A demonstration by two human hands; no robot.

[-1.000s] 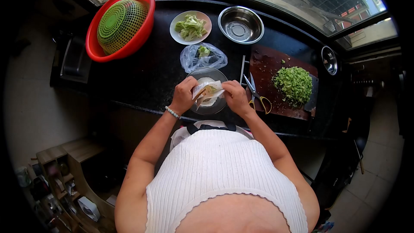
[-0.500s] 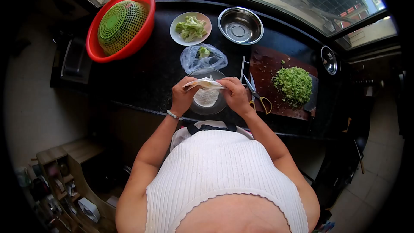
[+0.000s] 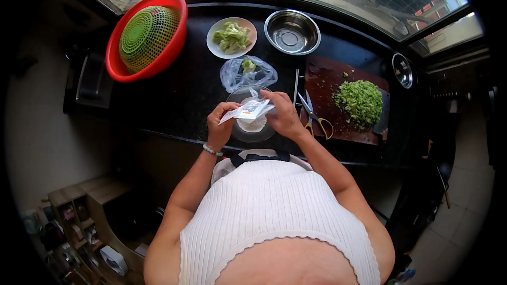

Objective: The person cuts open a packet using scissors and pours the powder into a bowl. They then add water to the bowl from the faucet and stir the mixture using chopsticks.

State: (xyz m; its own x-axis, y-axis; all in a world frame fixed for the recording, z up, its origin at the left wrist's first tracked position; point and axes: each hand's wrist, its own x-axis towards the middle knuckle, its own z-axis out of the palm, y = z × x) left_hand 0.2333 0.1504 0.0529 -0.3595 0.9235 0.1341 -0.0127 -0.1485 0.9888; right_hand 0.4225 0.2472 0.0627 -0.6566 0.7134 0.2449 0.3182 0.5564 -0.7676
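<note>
A small white printed packet (image 3: pixel 247 110) is stretched between my two hands above a clear glass bowl (image 3: pixel 240 136). My left hand (image 3: pixel 219 125) pinches its left end. At the other end my right hand (image 3: pixel 285 114) grips it, with the index finger reaching over its top edge. White powder (image 3: pixel 252 125) lies in the bowl, partly hidden under the packet. Just beyond the bowl sits a clear plastic bag (image 3: pixel 259 78) with a piece of green vegetable (image 3: pixel 247 66) in it. Scissors with yellow-and-black handles (image 3: pixel 315 117) rest right of my right hand.
Chopped greens (image 3: pixel 359 104) are heaped on a dark red cutting board (image 3: pixel 319 79), beside a cleaver blade (image 3: pixel 384 111). Toward the window stand a plate (image 3: pixel 214 47) of leaves, a steel bowl (image 3: pixel 292 32), and a red basin (image 3: pixel 183 31) holding a green strainer (image 3: pixel 149 37). A small metal bowl (image 3: pixel 402 70) stands far right.
The packet has turned from edge-on to showing its printed flat side, tilted over the bowl. My left hand has moved slightly down, and the right hand's fingers have shifted up along the packet.
</note>
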